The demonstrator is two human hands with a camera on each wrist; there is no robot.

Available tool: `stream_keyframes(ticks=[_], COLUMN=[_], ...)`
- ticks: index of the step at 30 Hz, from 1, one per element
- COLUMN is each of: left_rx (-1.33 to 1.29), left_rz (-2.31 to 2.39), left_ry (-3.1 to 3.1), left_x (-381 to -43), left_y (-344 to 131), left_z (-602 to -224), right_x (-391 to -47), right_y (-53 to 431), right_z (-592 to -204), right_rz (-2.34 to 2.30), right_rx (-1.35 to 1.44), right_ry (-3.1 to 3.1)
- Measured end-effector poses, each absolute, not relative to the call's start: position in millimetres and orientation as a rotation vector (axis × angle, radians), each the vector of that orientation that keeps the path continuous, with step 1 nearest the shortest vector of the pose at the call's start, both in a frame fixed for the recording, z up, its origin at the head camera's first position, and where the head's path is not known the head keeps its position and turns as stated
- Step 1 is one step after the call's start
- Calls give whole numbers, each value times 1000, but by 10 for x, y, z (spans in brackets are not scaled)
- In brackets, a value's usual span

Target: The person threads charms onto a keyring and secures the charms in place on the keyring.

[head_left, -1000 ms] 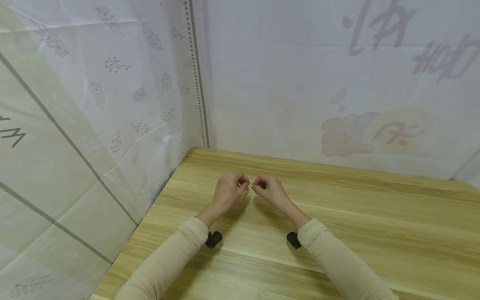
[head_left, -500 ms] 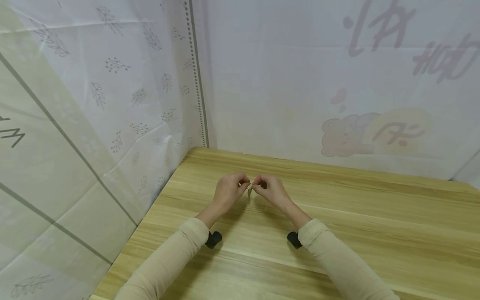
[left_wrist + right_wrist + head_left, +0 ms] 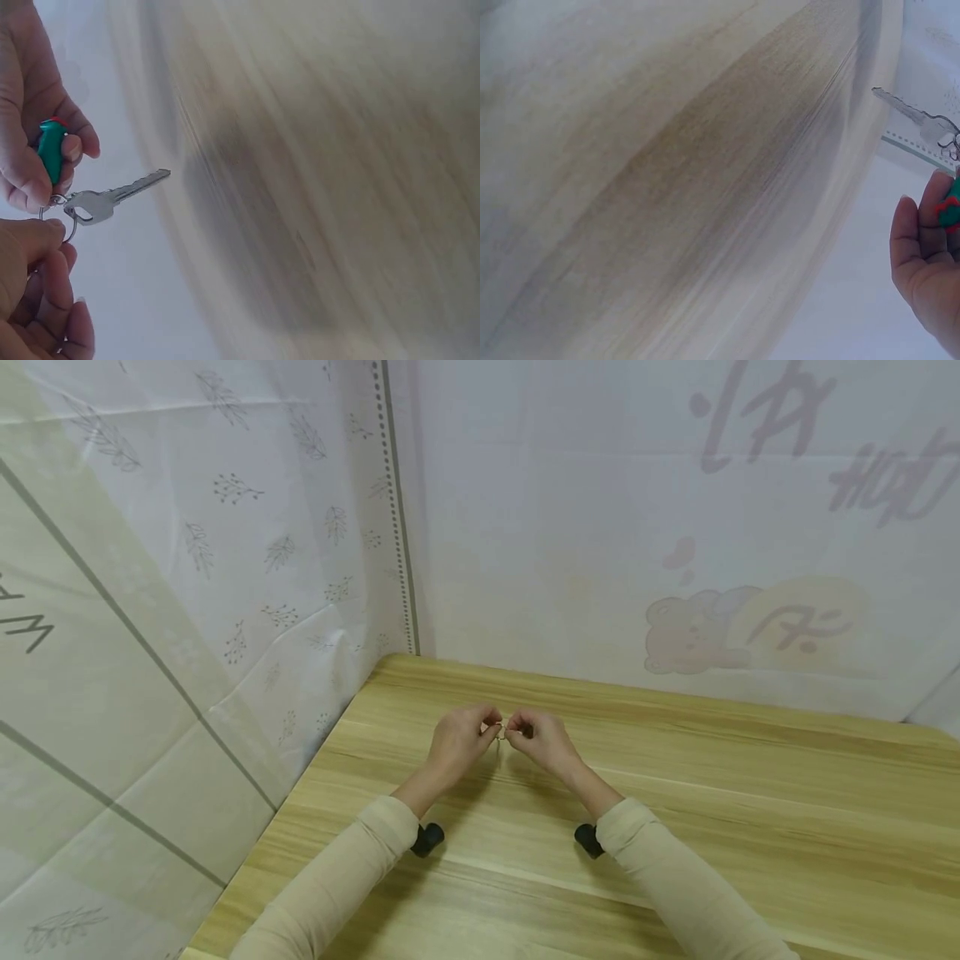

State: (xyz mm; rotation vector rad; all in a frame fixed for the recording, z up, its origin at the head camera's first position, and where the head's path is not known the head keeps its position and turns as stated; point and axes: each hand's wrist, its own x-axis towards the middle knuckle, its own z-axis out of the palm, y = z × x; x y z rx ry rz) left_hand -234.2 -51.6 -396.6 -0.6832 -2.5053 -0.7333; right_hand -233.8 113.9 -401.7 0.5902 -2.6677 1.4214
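Both hands meet over the far part of the wooden table [image 3: 675, 793]. My left hand [image 3: 456, 739] pinches a metal key ring [image 3: 73, 231] between thumb and finger. From the ring a silver key [image 3: 94, 208] sticks out, its toothed blade pointing away from the hands in the left wrist view. My right hand [image 3: 543, 743] has its fingertips at the opposite side of the ring, and a green charm with a red end [image 3: 51, 150] lies within its fingers. The right wrist view also catches the key [image 3: 934, 129] at the right edge; the left hand is out of that view.
Pale printed cloth walls [image 3: 525, 527] rise behind the table and along its left side. A black wrist mount [image 3: 428, 840] shows under the left sleeve [image 3: 337, 877], another black mount [image 3: 588, 841] under the right sleeve [image 3: 682, 877].
The small ring and key between the fingertips have turned; half a second ago the key showed broader, now it hangs as a thin line. The hands have barely moved.
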Motion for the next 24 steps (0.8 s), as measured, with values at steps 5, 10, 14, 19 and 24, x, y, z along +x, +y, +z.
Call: stream_keyframes(ticks=[5,10,14,19,24], left_rx=[-727,-705,-668,-623,-627], left_rz=[-657,-692,-782,-869,-847], left_ry=[-2428,-2433,-2470,-2492,-2509], left_x=[-2336,-2327,-2323,-2327,-2323], left_y=[-502,-497,-496,-493,-486], left_z=[-3971,-3968,-3965,-3965,-3958], right_x=[-2336,-2333,-2333,-2334,-2334], right_y=[1142,1142,1140,1139,1143], right_z=[-4009,-4010,-4016,-4015,-4006], right_rz=[1389,1387,1398,1400,1386], right_rx=[608,593,581,568,565], right_ry=[-2669,-2665,-2660,-2658,-2665])
